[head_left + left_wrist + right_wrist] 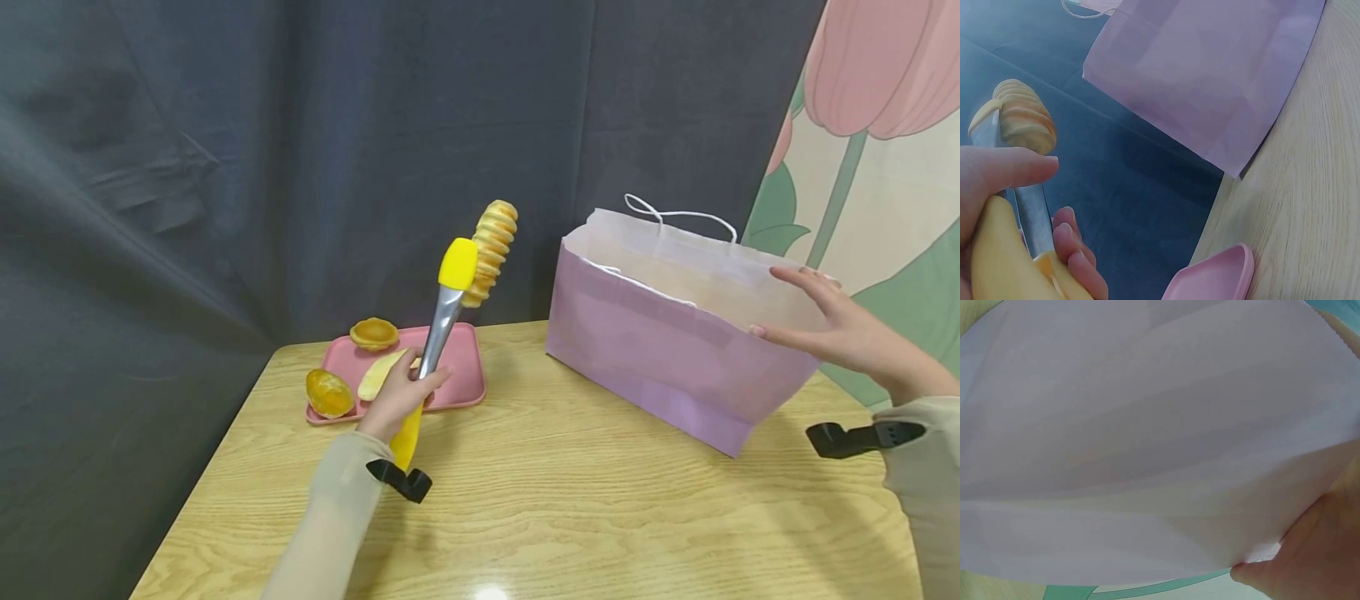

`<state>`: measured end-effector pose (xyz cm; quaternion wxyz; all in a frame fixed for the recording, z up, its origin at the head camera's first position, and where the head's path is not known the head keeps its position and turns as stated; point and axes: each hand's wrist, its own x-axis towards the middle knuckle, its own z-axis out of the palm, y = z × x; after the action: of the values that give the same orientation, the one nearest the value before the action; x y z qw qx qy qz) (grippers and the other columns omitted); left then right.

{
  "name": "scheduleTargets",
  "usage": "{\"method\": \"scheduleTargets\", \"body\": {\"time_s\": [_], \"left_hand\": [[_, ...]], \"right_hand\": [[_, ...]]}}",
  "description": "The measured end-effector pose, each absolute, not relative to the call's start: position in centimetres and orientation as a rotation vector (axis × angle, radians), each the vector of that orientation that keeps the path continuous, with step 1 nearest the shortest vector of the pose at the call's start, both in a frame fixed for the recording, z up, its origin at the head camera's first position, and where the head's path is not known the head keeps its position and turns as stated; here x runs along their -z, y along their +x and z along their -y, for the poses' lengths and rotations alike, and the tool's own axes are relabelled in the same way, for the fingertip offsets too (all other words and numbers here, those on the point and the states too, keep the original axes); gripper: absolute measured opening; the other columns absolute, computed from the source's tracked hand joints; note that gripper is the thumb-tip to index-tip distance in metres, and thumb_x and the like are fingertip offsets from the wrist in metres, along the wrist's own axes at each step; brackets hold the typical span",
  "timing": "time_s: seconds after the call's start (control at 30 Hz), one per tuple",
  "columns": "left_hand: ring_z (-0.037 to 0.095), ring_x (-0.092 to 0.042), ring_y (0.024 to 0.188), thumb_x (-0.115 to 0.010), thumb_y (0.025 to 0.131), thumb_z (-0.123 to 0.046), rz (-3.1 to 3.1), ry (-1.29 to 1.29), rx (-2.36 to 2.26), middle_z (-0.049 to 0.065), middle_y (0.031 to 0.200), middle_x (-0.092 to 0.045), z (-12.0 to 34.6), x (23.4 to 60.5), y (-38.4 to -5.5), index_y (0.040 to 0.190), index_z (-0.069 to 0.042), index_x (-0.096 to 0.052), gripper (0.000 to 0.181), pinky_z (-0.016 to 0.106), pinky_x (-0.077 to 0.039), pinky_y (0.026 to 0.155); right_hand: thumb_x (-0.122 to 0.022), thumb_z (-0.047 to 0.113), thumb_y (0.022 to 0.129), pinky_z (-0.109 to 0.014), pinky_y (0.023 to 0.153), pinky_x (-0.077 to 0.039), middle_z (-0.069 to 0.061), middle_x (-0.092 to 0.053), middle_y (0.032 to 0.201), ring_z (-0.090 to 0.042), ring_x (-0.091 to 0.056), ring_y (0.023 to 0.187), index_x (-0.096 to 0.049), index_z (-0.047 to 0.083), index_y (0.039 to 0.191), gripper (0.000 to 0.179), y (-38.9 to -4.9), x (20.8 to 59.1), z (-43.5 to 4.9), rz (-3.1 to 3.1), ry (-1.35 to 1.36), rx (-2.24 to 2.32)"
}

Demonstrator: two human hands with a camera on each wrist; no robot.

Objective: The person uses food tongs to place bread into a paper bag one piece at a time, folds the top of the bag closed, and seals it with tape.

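Note:
My left hand (397,396) grips a pair of tongs (442,321) with metal arms, yellow tips and yellow handles. A ridged, golden spiral bread roll (495,246) is pinched at the tongs' tips, raised above the table; the left wrist view shows the same roll (1025,119). At the right end of a light purple paper bag (645,325), my right hand (862,333) spreads its fingers and thumb across the opening, with the thumb tip at the front rim. The bag stands with its mouth wide. In the right wrist view, the bag's side (1116,437) fills most of the picture.
A pink tray (461,367) at the back left bears a round tart-like pastry (374,334), a pale slice (378,375) and a golden bun (328,393) at its left edge. White cord handles (697,215) rise from the bag. Behind the wooden table (570,500) hangs a dark curtain (420,125).

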<state>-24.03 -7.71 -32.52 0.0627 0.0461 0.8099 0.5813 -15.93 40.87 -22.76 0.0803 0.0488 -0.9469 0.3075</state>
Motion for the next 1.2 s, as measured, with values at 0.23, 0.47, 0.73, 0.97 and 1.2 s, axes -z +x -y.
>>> {"method": "scheduleTargets", "body": {"time_s": [0.23,0.47,0.73,0.97,1.2], "left_hand": [[0.015,-0.043,0.062,-0.063,0.087,-0.031,-2.44,0.211,-1.789,0.001,0.073,-0.044,7.3,32.2,-24.3,0.111,-0.013,-0.045,0.035,0.027,-0.034,0.062],[0.015,-0.042,0.062,-0.063,0.087,-0.031,-2.433,0.236,-1.76,0.001,0.071,-0.044,6.9,31.8,-24.4,0.111,-0.014,-0.045,0.035,0.027,-0.034,0.061],[0.017,-0.045,0.066,-0.063,0.086,-0.034,-2.443,0.209,-1.702,0.002,0.075,-0.045,6.3,31.6,-24.6,0.118,-0.016,-0.044,0.041,0.028,-0.034,0.064],[0.017,-0.044,0.067,-0.063,0.086,-0.033,-2.456,0.239,-1.699,0.002,0.074,-0.045,5.9,30.8,-24.8,0.117,-0.016,-0.045,0.039,0.028,-0.035,0.065],[0.016,-0.044,0.066,-0.064,0.086,-0.031,-2.435,0.308,-1.717,0.001,0.075,-0.045,5.9,30.8,-25.7,0.121,-0.018,-0.044,0.043,0.027,-0.036,0.066]], "right_hand": [[-0.061,0.031,0.088,-0.073,0.1,0.009,-0.011,0.023,0.153,-0.029,0.033,0.137,-0.004,0.017,0.151,0.086,-15.8,22.8,-40.8,2.832,0.146,-0.927],[-0.061,0.03,0.088,-0.072,0.1,0.011,-0.009,0.024,0.153,-0.028,0.034,0.136,-0.004,0.017,0.151,0.086,-15.8,22.9,-40.9,2.829,0.144,-0.947],[-0.062,0.029,0.087,-0.072,0.1,0.01,-0.01,0.023,0.154,-0.028,0.032,0.138,-0.006,0.016,0.151,0.086,-15.8,23.1,-41.1,2.813,0.156,-0.95],[-0.062,0.03,0.088,-0.073,0.1,0.007,-0.01,0.024,0.153,-0.03,0.03,0.138,-0.005,0.017,0.151,0.086,-15.7,22.8,-40.9,2.831,0.141,-0.938],[-0.062,0.031,0.088,-0.073,0.101,0.005,-0.011,0.023,0.154,-0.029,0.028,0.139,-0.005,0.019,0.151,0.085,-15.2,22.3,-39.8,2.83,0.115,-0.899]]}}
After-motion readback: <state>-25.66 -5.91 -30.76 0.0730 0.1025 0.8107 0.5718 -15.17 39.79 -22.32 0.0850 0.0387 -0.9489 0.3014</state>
